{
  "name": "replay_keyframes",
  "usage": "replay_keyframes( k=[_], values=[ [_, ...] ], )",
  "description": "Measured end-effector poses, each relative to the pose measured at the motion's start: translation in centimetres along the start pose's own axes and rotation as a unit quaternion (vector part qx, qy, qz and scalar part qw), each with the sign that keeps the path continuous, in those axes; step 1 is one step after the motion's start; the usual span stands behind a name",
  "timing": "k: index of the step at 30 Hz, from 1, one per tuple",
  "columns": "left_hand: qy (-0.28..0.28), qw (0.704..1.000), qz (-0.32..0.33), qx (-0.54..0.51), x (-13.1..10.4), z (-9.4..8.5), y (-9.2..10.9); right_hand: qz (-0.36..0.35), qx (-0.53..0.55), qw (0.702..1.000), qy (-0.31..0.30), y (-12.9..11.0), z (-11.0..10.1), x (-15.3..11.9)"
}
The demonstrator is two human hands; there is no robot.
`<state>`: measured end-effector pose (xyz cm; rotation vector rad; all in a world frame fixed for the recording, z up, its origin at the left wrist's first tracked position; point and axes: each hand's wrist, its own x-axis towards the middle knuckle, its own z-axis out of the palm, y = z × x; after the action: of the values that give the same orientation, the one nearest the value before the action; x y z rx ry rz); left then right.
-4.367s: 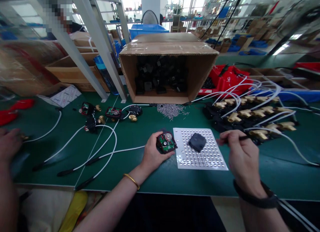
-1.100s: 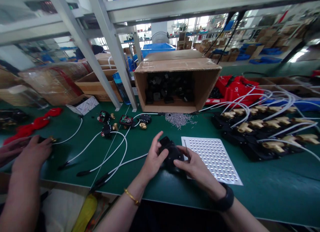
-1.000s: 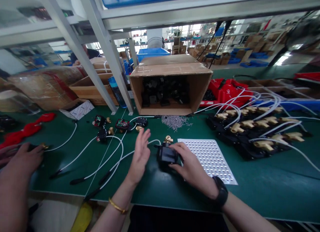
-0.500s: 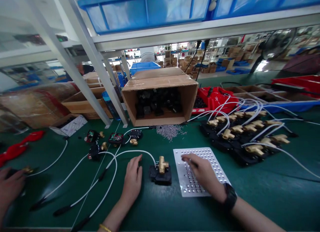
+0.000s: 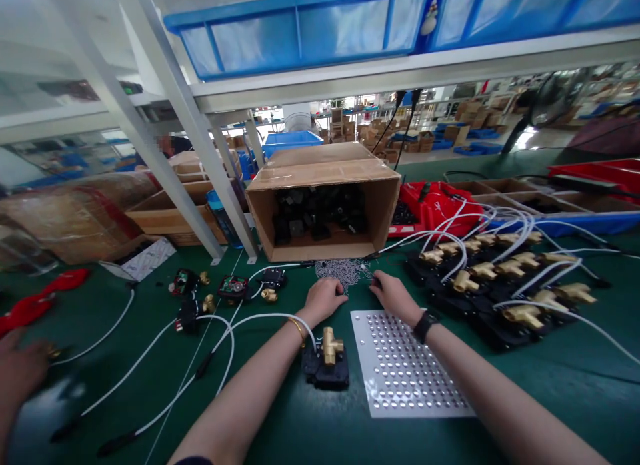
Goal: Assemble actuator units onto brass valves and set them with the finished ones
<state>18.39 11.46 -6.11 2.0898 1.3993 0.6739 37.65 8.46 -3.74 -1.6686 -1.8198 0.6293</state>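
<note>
My left hand [image 5: 326, 301] is at the near side of a pile of small silvery screws [image 5: 339, 270], its fingers drawn together. At the pile's right edge, my right hand [image 5: 396, 295] is closed in a pinch. Whatever sits between the fingertips of either hand is too small to make out. Below and between my forearms stands a black valve unit [image 5: 325, 371] with a brass tee fitting [image 5: 331, 348] on top and a white cable. A white sheet with rows of shiny round dots [image 5: 400, 365] lies flat under my right forearm.
An open cardboard box [image 5: 325, 168] of black parts stands behind the screws. Several finished-looking valve units [image 5: 480, 298] with brass tees sit at right. Opened units and cables [image 5: 233, 288] lie at left. Another person's hand [image 5: 23, 368] is at far left. A metal shelf post [image 5: 170, 118] rises at left.
Both my hands have moved forward to the screw pile. The right left the dotted sheet; the left came from beside the valve unit. The view has shifted slightly.
</note>
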Motion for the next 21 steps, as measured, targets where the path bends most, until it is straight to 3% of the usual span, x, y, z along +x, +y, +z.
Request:
replay_keyframes(
  k=[2, 4, 8, 9, 13, 16, 18, 21],
  values=[
    [-0.004, 1.000, -0.002, -0.023, 0.2, 0.2, 0.0, -0.004, 0.039, 0.999, -0.008, -1.1, 0.1, -2.0],
    [-0.004, 0.998, -0.006, -0.059, 0.2, 0.2, -0.2, 0.023, 0.142, 0.988, -0.055, -2.1, 0.7, -4.4],
    [0.026, 0.987, -0.047, -0.155, -1.2, -0.8, -1.4, 0.115, 0.380, 0.899, -0.184, -3.6, 2.9, -7.5],
    [0.039, 0.981, -0.066, -0.181, -2.1, -1.3, -1.7, 0.109, 0.378, 0.901, -0.185, -3.9, 3.4, -7.8],
    [0.084, 0.945, -0.142, -0.282, -7.8, -3.1, -2.6, 0.014, 0.253, 0.960, -0.121, -4.3, 4.4, -7.4],
    [0.091, 0.921, -0.177, -0.334, -11.7, -3.8, -2.1, -0.007, 0.215, 0.969, -0.121, -4.5, 4.3, -7.1],
    [0.081, 0.913, -0.186, -0.355, -12.9, -3.8, -1.7, -0.013, 0.184, 0.975, -0.121, -4.7, 4.0, -7.2],
    [0.046, 0.914, -0.176, -0.364, -12.7, -3.5, -1.3, -0.024, 0.130, 0.985, -0.113, -4.9, 3.6, -7.9]
  ],
)
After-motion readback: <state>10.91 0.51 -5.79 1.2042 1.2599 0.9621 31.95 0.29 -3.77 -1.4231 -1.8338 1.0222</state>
